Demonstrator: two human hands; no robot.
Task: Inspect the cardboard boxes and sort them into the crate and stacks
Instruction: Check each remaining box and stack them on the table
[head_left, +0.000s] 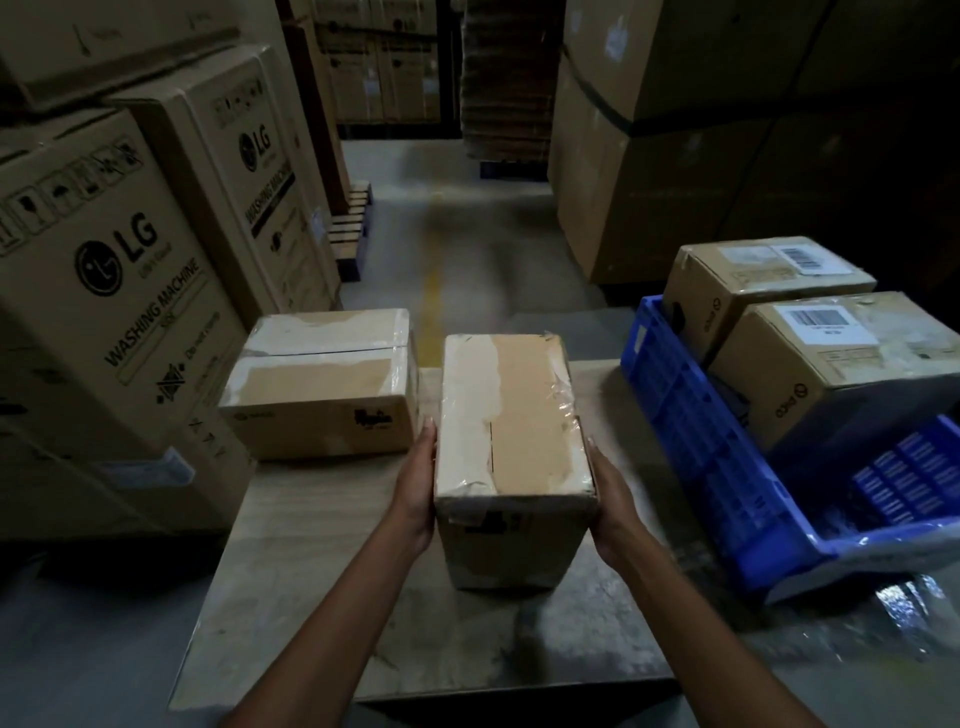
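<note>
A taped cardboard box (511, 431) stands in the middle of the table (322, 597), its long side pointing away from me. My left hand (415, 488) lies flat against its left side with straight fingers. My right hand (613, 514) presses its right side the same way. A second taped box (322, 384) sits on the table to the left. On the right a blue plastic crate (691, 431) holds two boxes with barcode labels, the near one (841, 364) and the far one (753, 291).
Large washing machine cartons (104, 291) stand stacked along the left. Tall cartons (649, 156) fill the right side behind the crate. A floor aisle with a yellow line (434, 291) runs ahead between them. Shiny plastic wrap (904, 603) lies under the crate's near corner.
</note>
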